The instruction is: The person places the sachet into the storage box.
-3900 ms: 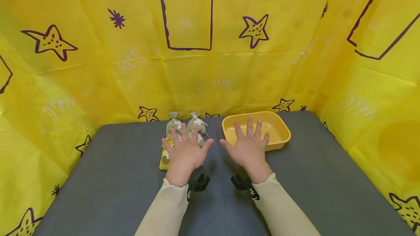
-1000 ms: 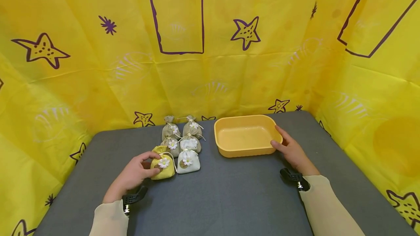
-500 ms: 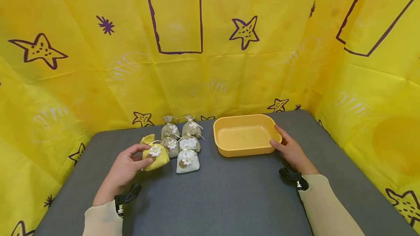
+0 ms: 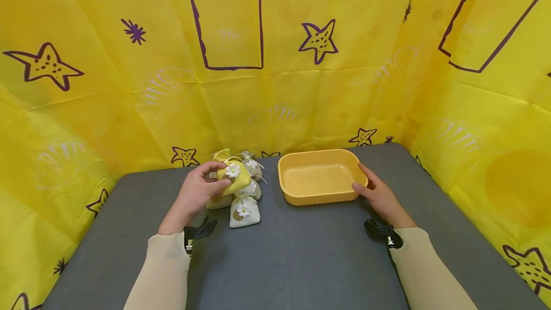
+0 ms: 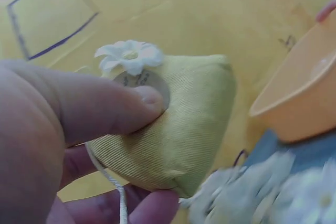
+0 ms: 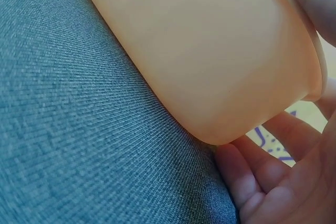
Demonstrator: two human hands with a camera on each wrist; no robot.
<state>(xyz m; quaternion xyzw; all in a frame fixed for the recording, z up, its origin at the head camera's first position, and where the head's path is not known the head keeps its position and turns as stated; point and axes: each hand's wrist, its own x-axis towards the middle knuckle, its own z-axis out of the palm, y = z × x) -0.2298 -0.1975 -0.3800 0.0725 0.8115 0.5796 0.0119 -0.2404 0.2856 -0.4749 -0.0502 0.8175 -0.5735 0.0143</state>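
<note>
My left hand (image 4: 198, 190) pinches a yellow drawstring sachet (image 4: 238, 176) between thumb and fingers, up above the other sachets. A white flower and a round tag show on its front; in the left wrist view the thumb presses on the tag of the sachet (image 5: 189, 114). Beneath it lie grey-beige sachets, partly hidden by the hand and the yellow one. In front of these stands a pale sachet (image 4: 245, 213) with a white flower. My right hand (image 4: 383, 200) grips the right end of the orange-yellow plastic basin (image 4: 323, 200), thumb over the rim and fingers along the outside.
A grey cloth-covered table (image 4: 284, 257) carries everything. Yellow curtain (image 4: 232, 104) with purple starfish drawings hangs behind and at both sides. The basin stands near the table's back edge, to the right of the sachets, with a gap of grey cloth between.
From spread flat over the table, the hands have parted. The left took the yellow sachet from the front row, lifted it, then moved it right and back. The right took hold of the basin.
</note>
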